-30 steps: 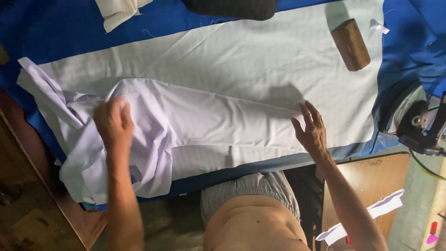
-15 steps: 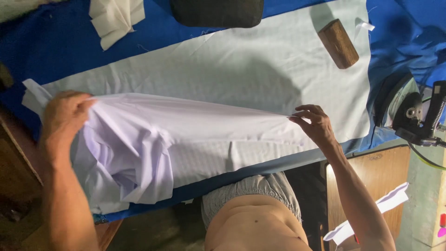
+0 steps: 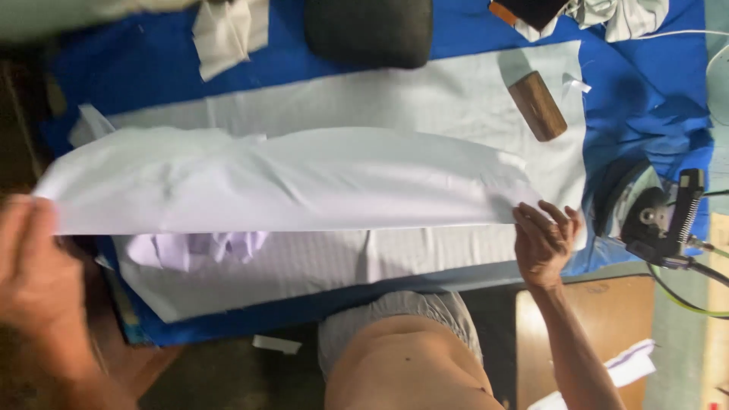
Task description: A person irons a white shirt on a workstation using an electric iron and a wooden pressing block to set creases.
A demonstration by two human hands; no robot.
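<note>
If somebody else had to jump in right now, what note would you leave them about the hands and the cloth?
Left hand: gripping one end of the white garment, blurred.
Right hand: pinching the other end.
Garment: held stretched flat between both hands above the pale pressing cloth; a bunched lilac part hangs under it.
Nearby: wooden block on the pressing cloth, iron beside the right hand, dark pad at the far edge.
Done: garment spread out lengthwise.
Left: it is not yet lying flat on the cloth; the iron is untouched.
</note>
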